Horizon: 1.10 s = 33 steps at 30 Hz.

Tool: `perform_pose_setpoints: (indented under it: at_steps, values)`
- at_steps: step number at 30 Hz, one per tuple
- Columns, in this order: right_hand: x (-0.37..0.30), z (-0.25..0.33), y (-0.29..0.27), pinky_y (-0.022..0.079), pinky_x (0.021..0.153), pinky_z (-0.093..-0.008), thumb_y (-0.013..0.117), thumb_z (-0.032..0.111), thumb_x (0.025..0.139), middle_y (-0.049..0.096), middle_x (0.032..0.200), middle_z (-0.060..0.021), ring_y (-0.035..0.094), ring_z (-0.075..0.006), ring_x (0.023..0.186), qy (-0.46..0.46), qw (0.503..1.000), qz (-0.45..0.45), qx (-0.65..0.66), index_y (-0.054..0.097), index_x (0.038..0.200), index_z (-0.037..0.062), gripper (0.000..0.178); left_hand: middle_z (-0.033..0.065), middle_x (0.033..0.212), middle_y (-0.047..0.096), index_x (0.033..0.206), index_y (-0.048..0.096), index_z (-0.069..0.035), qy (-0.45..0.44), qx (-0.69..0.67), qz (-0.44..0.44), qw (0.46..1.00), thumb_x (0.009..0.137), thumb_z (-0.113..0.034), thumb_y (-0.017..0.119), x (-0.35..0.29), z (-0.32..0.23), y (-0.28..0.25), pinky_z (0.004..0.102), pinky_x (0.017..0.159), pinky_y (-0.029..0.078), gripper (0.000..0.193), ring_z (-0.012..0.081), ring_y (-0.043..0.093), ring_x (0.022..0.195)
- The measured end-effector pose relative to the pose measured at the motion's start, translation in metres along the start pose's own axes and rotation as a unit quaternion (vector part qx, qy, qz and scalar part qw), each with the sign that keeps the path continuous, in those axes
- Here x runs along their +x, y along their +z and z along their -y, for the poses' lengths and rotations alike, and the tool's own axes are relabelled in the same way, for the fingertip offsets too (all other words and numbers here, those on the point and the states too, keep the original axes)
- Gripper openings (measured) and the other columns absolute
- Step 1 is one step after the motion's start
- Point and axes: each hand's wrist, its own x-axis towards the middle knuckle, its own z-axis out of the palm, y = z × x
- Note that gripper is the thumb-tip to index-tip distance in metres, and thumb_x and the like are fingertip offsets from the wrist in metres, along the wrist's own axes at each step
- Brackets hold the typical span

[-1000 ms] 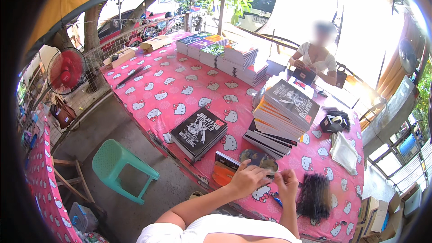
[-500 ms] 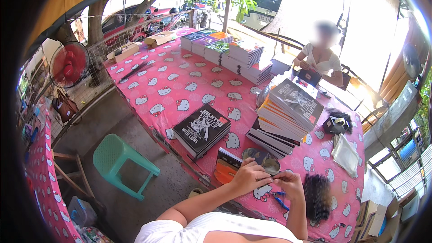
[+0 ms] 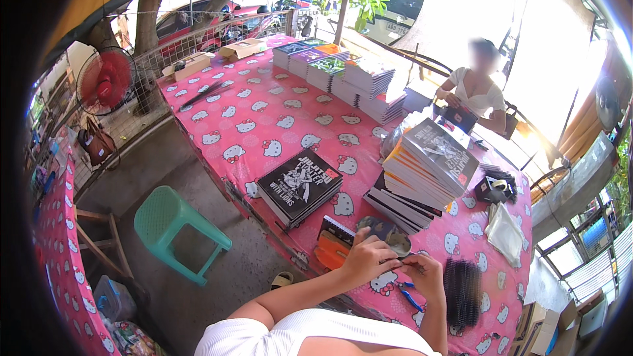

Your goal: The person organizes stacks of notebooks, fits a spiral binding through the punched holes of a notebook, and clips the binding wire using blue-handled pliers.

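Note:
My left hand [image 3: 369, 260] and my right hand [image 3: 425, 273] meet at the near edge of the pink table, fingertips pinched together. What lies between the fingertips is too small to make out. Just beyond them is a dark, mottled flat item with a pale rounded end [image 3: 397, 242]. Close to my left hand are a small spiral-edged notebook [image 3: 336, 229] and an orange item [image 3: 328, 252]. Blue-handled pliers [image 3: 410, 296] lie beside my right wrist. To the right of that wrist sits a bundle of black spiral binding coils [image 3: 463, 293].
Black-covered books [image 3: 300, 184] lie ahead on the pink tablecloth [image 3: 257, 125]. A tall, leaning book stack [image 3: 428, 165] rises to their right. Across the table a person [image 3: 471, 92] handles a dark book. A green stool [image 3: 178, 224] stands on the floor at left.
The whole view has shifted slightly. My hands stay pinched together in nearly the same place, with small finger movements. The person opposite has moved their hands a little on the dark book.

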Motion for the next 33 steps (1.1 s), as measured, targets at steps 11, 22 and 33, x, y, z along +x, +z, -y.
perform_pose_setpoints:
  at_steps: [11, 22, 33]
  values:
    - [-0.004, -0.026, 0.01, 0.047, 0.067, -0.0354, 0.057, -0.001, 0.079, 0.061, 0.086, -0.0132, 0.061, -0.0256, 0.076, -0.033, 0.988, -0.066, -0.138, 0.059, 0.099, -0.0002, 0.02, 0.0019, 0.088, 0.064, 0.084, 0.071, -0.016, -0.029, 0.038, 0.061, 0.997, 0.071, -0.026, 0.069, -0.005, 0.009, -0.01, 0.0474, 0.102, 0.027, 0.017, 0.0223, 0.054, 0.097]
    - [-0.001, 0.017, 0.008, 0.047, 0.076, -0.0439, 0.068, 0.03, 0.08, 0.061, 0.1, -0.0255, 0.059, -0.0397, 0.085, -0.033, 0.974, 0.015, -0.223, 0.058, 0.116, 0.0, 0.048, 0.0067, 0.076, 0.057, 0.094, 0.066, -0.012, -0.033, 0.046, 0.034, 0.998, 0.066, -0.018, 0.07, -0.02, 0.015, 0.005, 0.0495, 0.108, 0.021, 0.028, 0.0256, 0.055, 0.086]
    - [0.017, 0.0, 0.016, 0.046, 0.067, -0.0421, 0.062, 0.018, 0.082, 0.061, 0.083, -0.0195, 0.058, -0.0352, 0.075, -0.089, 0.962, 0.041, -0.256, 0.062, 0.091, -0.0002, 0.021, -0.0009, 0.063, 0.053, 0.063, 0.057, -0.012, 0.008, -0.034, -0.007, 0.999, 0.068, -0.012, 0.067, -0.016, 0.029, 0.008, 0.0566, 0.104, 0.017, 0.011, 0.0224, 0.054, 0.079]
